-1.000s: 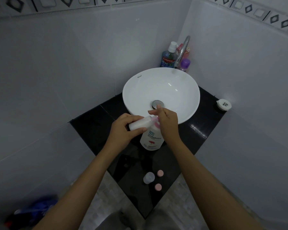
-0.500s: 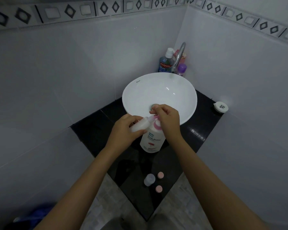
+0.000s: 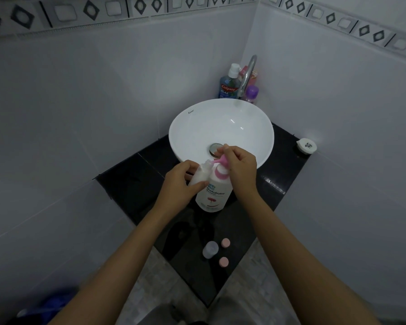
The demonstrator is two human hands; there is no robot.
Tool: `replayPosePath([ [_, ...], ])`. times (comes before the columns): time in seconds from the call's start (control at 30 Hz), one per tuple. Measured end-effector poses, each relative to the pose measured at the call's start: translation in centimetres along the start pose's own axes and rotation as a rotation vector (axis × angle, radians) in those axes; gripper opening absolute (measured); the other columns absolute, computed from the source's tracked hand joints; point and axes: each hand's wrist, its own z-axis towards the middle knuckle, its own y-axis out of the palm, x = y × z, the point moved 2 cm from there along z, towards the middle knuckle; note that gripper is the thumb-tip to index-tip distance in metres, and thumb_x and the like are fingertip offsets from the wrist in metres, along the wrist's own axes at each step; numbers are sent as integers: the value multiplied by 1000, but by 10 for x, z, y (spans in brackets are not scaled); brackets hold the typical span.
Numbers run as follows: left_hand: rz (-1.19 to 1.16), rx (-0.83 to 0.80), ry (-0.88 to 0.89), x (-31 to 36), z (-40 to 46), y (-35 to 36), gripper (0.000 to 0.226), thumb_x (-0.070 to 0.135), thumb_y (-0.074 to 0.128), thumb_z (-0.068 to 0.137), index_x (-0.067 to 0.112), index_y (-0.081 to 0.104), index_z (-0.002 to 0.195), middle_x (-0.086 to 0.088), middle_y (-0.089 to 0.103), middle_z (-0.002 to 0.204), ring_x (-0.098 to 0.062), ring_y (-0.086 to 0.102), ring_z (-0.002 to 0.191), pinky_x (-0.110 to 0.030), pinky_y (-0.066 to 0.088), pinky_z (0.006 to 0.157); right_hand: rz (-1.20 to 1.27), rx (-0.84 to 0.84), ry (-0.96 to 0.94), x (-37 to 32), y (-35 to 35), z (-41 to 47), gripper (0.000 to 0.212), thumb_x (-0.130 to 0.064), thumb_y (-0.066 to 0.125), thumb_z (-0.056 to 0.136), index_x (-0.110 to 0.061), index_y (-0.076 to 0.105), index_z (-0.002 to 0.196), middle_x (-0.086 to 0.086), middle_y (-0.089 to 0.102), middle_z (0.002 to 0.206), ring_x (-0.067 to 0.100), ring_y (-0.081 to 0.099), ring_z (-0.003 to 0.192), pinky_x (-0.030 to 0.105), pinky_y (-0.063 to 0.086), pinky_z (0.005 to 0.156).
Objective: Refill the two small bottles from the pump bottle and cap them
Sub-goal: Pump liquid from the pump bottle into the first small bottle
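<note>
So the left hand [image 3: 181,181] is gripping one small bottle [image 3: 198,175], fingers wrapped round its body, tilting its open mouth right up against the pink nozzle of the pump bottle [image 3: 215,191]. The right hand [image 3: 240,168] is sitting on top of the pump head, fingers curled over it and pressing down, from the look of it. The pump bottle is standing on the black surface [image 3: 131,184], just in front of the white sink [image 3: 220,113].

The other small bottle [image 3: 210,249] is waiting further forward on the surface, uncapped, with two pink caps [image 3: 225,243] beside it.

Handling-wise, I'm guessing the little bottle is light, thin plastic and gets slippery if anything dribbles, so holding it mid-body makes sense. The pump bottle looks heavy enough to stay put while being pressed straight down.
</note>
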Motion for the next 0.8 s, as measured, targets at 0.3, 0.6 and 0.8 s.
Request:
replayPosePath([
  [0.3, -84, 35, -34, -11, -10, 3, 30, 19, 74, 77, 24, 57, 101, 20, 60, 96, 8, 57, 91, -10, 45, 73, 25, -48, 24, -4, 2, 0, 29, -17, 52, 96, 3, 71, 86, 9, 71, 83, 4, 69, 62, 10, 50, 60],
  [0.6, 11, -154, -145, -80, -49, 17, 29, 11, 79, 70, 17, 64, 94, 6, 69, 96, -2, 63, 89, -12, 49, 81, 40, -89, 105, -6, 5, -2, 34, -17, 51, 96, 1, 70, 73, -5, 67, 53, 17, 65, 65, 10, 50, 52],
  [0.8, 104, -254, -159, -113, -70, 39, 29, 6, 79, 69, 13, 64, 94, -1, 66, 100, -12, 63, 92, -6, 46, 79, 32, -97, 94, -4, 4, 1, 36, -17, 50, 96, 5, 70, 75, -4, 67, 53, 20, 64, 66, 7, 47, 51],
])
